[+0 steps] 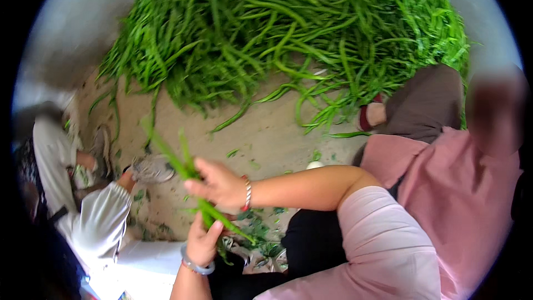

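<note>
My right hand [217, 184], with a striped bracelet at its wrist, is closed around a small bunch of long green chili peppers [176, 161]. The peppers slant from upper left to lower right, their upper tips blurred by motion. Just below, my left hand [202, 240], wearing a pale bangle, has its thumb and fingers closed on the lower part of the same bunch. Ahead of both hands lies a large heap of long green chilies [266, 28], with several strays at its near edge.
To the left sits a person in pale trousers [100, 216] and grey shoes [152, 168]. Close on my right is another in a pink top [444, 172] and brown trousers [430, 100]. Green scraps [258, 230] litter the tan floor [277, 150] near my dark-clothed legs [313, 239].
</note>
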`<state>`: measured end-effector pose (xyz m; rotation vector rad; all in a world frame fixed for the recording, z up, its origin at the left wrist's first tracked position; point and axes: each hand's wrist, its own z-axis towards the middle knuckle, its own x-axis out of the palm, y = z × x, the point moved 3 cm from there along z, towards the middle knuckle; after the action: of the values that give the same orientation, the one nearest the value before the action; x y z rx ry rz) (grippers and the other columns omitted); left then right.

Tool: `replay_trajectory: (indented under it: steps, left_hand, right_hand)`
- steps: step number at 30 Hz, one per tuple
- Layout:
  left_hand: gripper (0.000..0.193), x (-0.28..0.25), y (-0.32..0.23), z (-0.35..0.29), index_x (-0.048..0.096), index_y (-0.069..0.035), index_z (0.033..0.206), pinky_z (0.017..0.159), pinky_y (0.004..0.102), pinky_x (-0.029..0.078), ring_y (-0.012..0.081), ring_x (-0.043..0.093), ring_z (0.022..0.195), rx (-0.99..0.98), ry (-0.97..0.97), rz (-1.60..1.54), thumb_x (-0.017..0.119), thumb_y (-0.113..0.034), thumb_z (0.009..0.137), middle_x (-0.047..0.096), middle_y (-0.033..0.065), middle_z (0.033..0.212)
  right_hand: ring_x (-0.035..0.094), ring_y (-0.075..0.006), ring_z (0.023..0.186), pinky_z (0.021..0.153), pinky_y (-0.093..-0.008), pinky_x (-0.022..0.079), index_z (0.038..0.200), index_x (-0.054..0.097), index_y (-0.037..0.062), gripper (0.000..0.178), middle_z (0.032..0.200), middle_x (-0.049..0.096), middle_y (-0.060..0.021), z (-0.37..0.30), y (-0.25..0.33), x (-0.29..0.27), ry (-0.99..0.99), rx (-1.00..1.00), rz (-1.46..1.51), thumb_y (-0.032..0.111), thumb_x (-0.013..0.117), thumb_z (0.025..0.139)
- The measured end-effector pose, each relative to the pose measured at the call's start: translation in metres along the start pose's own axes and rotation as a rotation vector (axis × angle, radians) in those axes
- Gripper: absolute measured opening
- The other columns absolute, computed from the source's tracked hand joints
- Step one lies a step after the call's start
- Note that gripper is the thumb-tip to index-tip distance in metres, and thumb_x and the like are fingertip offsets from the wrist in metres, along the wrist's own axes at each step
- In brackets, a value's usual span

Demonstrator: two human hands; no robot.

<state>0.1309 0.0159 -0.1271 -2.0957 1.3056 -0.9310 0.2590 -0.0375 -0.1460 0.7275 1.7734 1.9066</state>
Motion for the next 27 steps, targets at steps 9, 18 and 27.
replay_trajectory:
  steps: [9,18,27]
  left_hand:
    - [0.027,0.005,-0.006,0.003,0.040,-0.005,0.103,0.060,0.0242,0.048,0.0112,0.052,0.064,-0.093,0.004,-0.400,0.049,-0.009,0.077,0.049,0.0030,0.074]
    - [0.025,0.003,-0.011,-0.011,0.039,-0.006,0.102,0.046,0.0229,0.039,0.0132,0.047,0.054,-0.030,-0.117,-0.314,0.045,-0.005,0.077,0.048,0.0052,0.078]
    - [0.023,0.002,-0.017,-0.045,0.042,-0.006,0.101,0.046,0.0221,0.038,0.0117,0.046,0.053,0.120,-0.243,-0.369,0.045,-0.008,0.078,0.049,0.0046,0.073]
  right_hand:
    - [0.050,-0.0120,0.053,0.047,-0.0245,0.041,0.092,0.047,0.0067,0.020,0.074,0.054,-0.0037,-0.010,-0.104,-0.046,-0.226,0.400,0.350,0.022,0.047,0.078]
    - [0.044,-0.0310,0.094,0.078,-0.0372,0.037,0.102,0.049,0.0143,0.037,0.097,0.048,-0.0186,-0.116,-0.240,-0.218,-0.414,0.810,-1.307,0.013,0.055,0.065]
    - [0.055,-0.0227,0.072,0.068,-0.0301,0.043,0.100,0.049,0.0049,0.026,0.081,0.056,-0.0134,-0.054,-0.079,-0.136,-0.870,0.152,-0.853,0.006,0.049,0.074]
